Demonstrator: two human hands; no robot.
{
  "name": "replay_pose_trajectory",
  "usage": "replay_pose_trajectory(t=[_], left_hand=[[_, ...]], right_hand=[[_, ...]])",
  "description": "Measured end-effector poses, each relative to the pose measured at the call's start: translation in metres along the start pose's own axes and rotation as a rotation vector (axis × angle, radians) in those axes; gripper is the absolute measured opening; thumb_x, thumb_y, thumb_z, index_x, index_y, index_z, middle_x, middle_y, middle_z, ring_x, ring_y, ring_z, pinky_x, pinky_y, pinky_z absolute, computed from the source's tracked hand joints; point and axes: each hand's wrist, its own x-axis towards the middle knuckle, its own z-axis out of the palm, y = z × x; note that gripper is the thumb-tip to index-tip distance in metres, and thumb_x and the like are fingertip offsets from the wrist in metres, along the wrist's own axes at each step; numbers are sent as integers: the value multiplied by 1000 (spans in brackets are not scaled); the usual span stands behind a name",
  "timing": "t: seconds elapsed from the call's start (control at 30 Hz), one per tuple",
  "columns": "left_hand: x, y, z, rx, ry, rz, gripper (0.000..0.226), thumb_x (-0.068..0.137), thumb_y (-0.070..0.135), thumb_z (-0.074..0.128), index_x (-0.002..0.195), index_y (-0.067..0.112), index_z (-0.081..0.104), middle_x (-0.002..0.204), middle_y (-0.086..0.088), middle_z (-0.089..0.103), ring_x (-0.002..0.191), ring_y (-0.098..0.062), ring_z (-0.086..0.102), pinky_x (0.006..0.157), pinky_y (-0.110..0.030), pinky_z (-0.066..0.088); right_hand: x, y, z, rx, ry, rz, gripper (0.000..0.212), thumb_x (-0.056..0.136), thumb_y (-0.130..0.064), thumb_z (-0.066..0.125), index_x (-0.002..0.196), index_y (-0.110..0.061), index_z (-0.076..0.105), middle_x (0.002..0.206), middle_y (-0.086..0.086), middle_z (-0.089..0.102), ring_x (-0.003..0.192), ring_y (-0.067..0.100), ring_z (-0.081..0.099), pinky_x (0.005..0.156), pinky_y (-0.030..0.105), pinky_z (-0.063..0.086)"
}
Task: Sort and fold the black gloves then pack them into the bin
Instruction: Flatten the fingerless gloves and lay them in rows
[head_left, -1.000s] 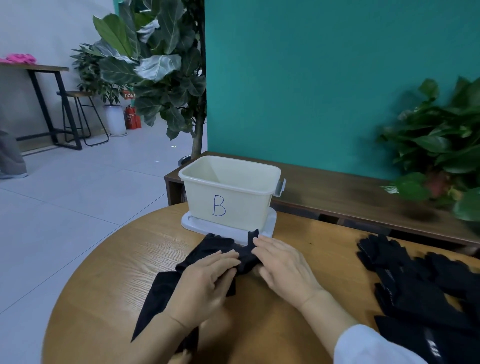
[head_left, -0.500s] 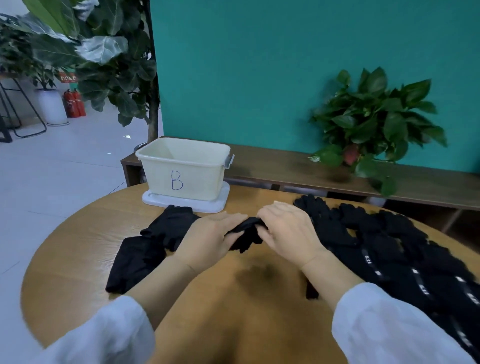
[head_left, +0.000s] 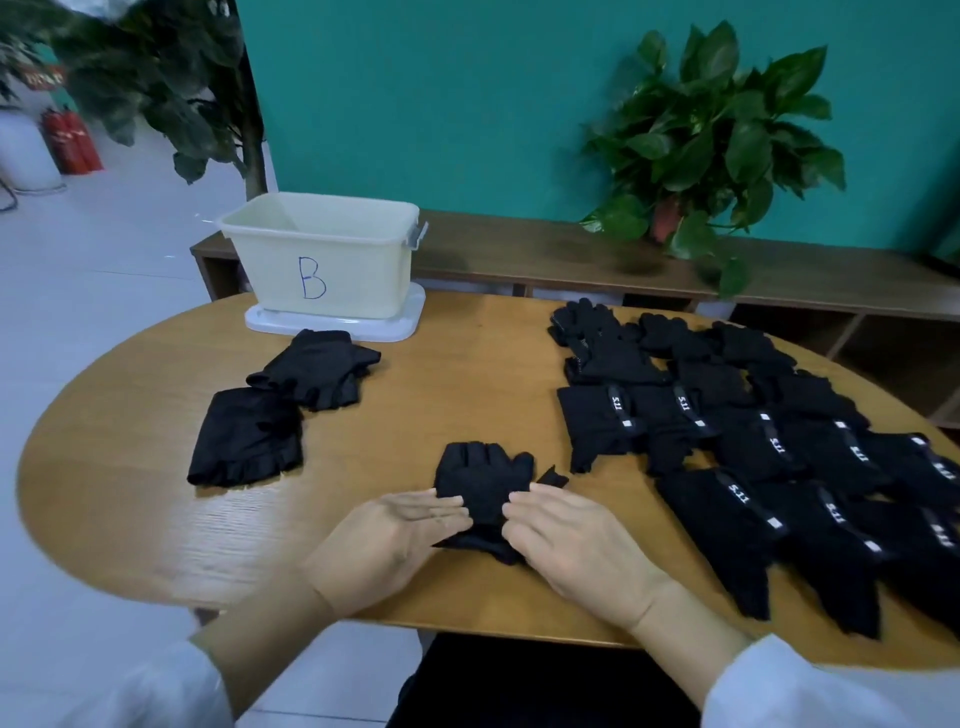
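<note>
Wooden round table (head_left: 441, 364), spread with the whole job. On the right half, largest of all, a wide unsorted spread of black gloves (head_left: 769, 452), overlapping, white tags showing on the cuffs, running from far to the near right edge; all of that still to fold. At the far left, a cream bin marked B (head_left: 322, 260), standing on its white lid (head_left: 332, 325), interior partly seen and apparently holding no gloves yet. In front of the bin, just left of centre, two folded gloves (head_left: 280, 405) side by side and touching, judged done but not packed. Near centre, one fingerless glove (head_left: 483, 488) lying flat, finger ends pointing far, cuff toward the near edge. Left hand (head_left: 384, 545) and right hand (head_left: 576, 545) palm-down on either side of its cuff, fingers straight and relaxed, tips (head_left: 447, 506) pressing the fabric rather than curling around it. Judged early: folding of this glove just starting, most of the pile and all the packing remaining.
</note>
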Motion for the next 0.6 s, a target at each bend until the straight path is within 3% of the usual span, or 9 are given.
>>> replay_pose_trajectory(t=[0.1,0.2,0.3,0.37,0.47,0.53,0.6], left_hand=[[-12,-1,-6,-57,-99,-50,45,85,23,51,126,16,66,130,7,63,127,0,51,107,-29,42],[-9,3,-23,-200,-183,-153,74,72,32,44,145,17,47,152,11,36,143,7,23,120,-22,19],[9,1,-32,-310,-155,-245,75,77,38,34,148,15,40,155,12,26,145,7,12,120,-18,8],[24,-7,-25,-227,-150,-285,71,87,44,23,150,14,35,157,7,26,147,2,11,121,-21,7],[37,-11,-5,-24,-235,-238,75,93,54,13,155,12,20,162,-1,15,149,-5,1,123,-26,3],[37,-8,6,76,-323,-223,79,94,60,7,157,12,5,164,-1,0,149,-6,-11,121,-25,-6],[30,-1,14,131,-368,-265,82,91,62,0,156,12,-6,163,0,-12,147,-7,-21,119,-24,-13]], right_hand=[[-6,-5,2,21,-53,0,22,88,-8,50,84,-14,71,98,3,72,100,17,68,105,32,44],[-8,-5,-6,71,-103,85,24,85,-14,49,88,-14,73,104,3,73,104,17,67,105,31,43],[4,-2,-12,67,-116,260,29,85,-20,47,96,-12,73,111,4,72,110,18,66,107,32,41],[17,-5,-9,41,-129,406,36,88,-25,44,106,-10,72,117,7,70,115,19,63,108,32,38],[36,-15,-2,28,-283,568,55,95,-38,33,125,-4,63,131,12,61,126,22,56,107,36,37],[41,-22,4,66,-389,549,69,101,-49,13,145,-1,39,153,14,33,144,22,31,117,36,20],[37,-22,9,172,-516,520,81,90,-57,-10,153,-7,1,158,5,-11,149,17,-9,118,29,-9]])
